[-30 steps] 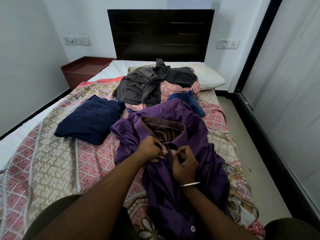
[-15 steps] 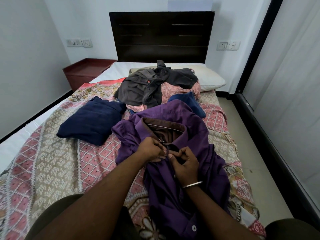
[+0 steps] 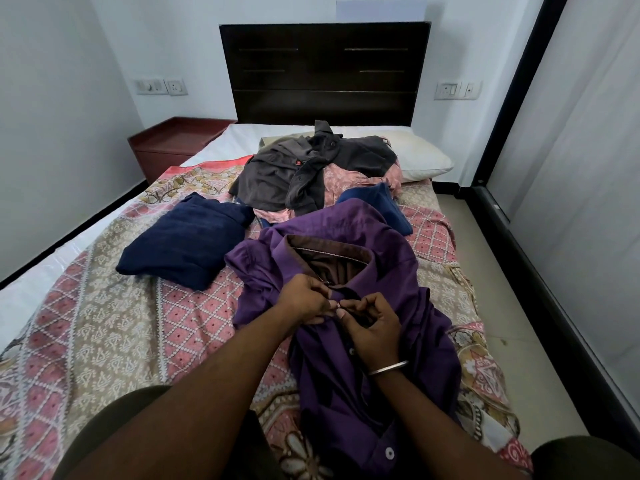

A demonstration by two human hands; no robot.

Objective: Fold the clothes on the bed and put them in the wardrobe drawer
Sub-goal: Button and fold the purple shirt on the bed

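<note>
A purple shirt [image 3: 349, 251] with a brown collar lining lies front-up on the bed [image 3: 104, 327], collar away from me. My left hand [image 3: 304, 299] pinches the shirt's placket just below the collar. My right hand [image 3: 374, 327], with a metal bangle at the wrist, pinches the opposite edge of the placket, fingertips meeting the left hand's. A folded navy garment [image 3: 187, 244] sits to the left. Behind lies a heap: a grey shirt [image 3: 287, 171], pink patterned cloth [image 3: 349, 178] and a blue garment [image 3: 377, 202].
A white pillow [image 3: 422, 154] lies by the dark headboard [image 3: 325, 71]. A red-brown bedside table [image 3: 173, 143] stands at the far left. Tiled floor [image 3: 485, 271] runs along the bed's right side, bounded by pale sliding panels [image 3: 588, 168].
Both hands have stayed at the top of the placket with small finger movements; the fingertips have drawn closer together. The view has shifted slightly.
</note>
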